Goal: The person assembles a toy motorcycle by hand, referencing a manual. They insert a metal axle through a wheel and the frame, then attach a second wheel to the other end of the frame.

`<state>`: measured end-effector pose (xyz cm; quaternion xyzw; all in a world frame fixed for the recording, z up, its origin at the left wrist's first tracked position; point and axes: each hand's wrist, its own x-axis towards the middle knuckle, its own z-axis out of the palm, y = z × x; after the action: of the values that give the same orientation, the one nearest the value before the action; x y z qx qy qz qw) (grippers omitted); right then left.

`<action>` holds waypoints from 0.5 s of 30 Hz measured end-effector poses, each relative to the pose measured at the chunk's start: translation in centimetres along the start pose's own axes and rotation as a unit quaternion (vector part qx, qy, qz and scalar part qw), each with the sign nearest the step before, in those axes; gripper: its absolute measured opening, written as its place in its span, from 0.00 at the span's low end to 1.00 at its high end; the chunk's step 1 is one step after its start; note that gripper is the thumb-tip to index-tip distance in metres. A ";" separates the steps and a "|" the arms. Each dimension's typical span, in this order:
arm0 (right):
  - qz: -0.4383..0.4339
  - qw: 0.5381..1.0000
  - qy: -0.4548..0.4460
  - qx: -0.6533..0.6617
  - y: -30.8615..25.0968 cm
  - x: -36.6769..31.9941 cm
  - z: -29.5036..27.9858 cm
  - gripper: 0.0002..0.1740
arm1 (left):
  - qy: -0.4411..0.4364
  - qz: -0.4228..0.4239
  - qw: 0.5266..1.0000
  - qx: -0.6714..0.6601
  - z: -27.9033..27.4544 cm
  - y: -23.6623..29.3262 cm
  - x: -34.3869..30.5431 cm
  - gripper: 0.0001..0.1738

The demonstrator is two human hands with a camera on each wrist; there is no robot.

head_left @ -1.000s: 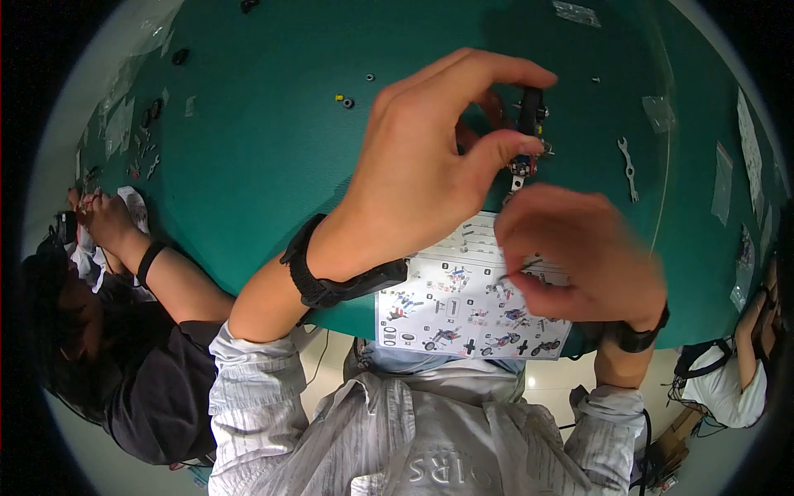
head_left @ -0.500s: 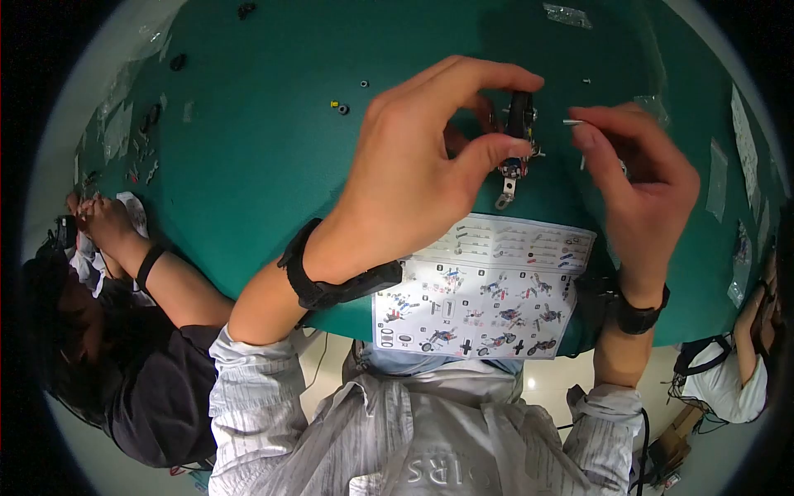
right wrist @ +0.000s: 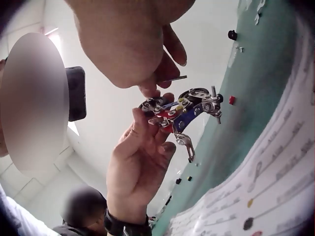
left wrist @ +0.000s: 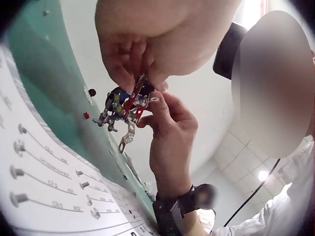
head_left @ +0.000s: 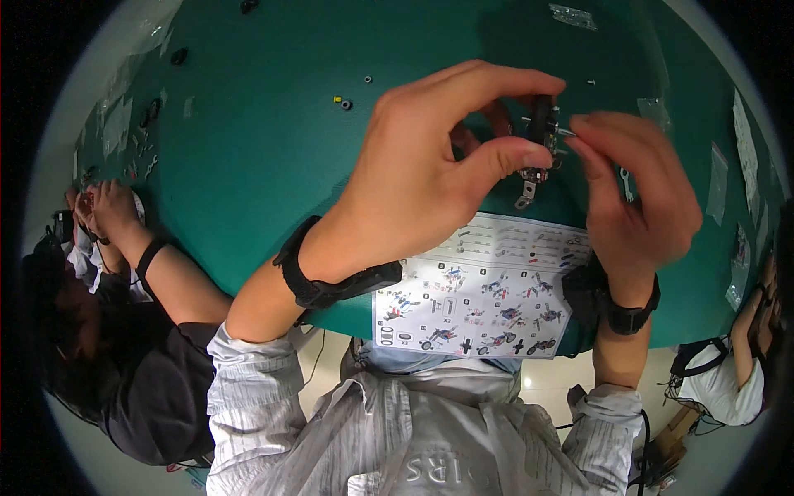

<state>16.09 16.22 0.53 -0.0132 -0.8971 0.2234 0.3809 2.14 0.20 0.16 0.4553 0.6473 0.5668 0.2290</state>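
Observation:
Over the green table [head_left: 273,165], my left hand [head_left: 430,149] holds a small model motorcycle [head_left: 542,124] by its black wheel between thumb and fingers. Red and blue plates, bolts and nuts make up the model in the right wrist view [right wrist: 184,118], and a jointed silver bracket [head_left: 526,194] hangs off it. Thumb and forefinger of my right hand [head_left: 641,182] pinch a thin metal rod [head_left: 566,132], its tip right at the model's right side. The same rod [right wrist: 176,78] sticks out past the fingertips in the right wrist view; the rest of it is hidden.
A printed instruction sheet [head_left: 471,289] lies at the near table edge. A flat wrench [head_left: 626,186] shows partly behind my right hand. Small yellow [head_left: 337,99] and grey [head_left: 346,105] parts, a screw [head_left: 590,82] and plastic bags [head_left: 572,16] lie around. Another person's arm [head_left: 182,281] is at left.
My right hand has gone from over the sheet up to the right of the model, then left against it with the rod. The left hand and model have shifted slightly right.

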 end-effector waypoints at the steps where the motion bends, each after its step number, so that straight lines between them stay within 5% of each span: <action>1: -0.013 1.000 0.000 0.001 -0.1 0.0 -0.2 0.11 | -0.006 -0.004 1.000 -0.004 -0.1 0.2 0.0 0.27; 15: -0.090 0.996 -0.010 -0.009 -0.1 0.2 -0.8 0.15 | -0.048 -0.054 0.994 -0.088 -0.3 0.3 -0.1 0.27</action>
<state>16.51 16.51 1.22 0.0668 -0.9004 0.1805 0.3903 2.02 -0.10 0.49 0.4244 0.6068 0.5861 0.3289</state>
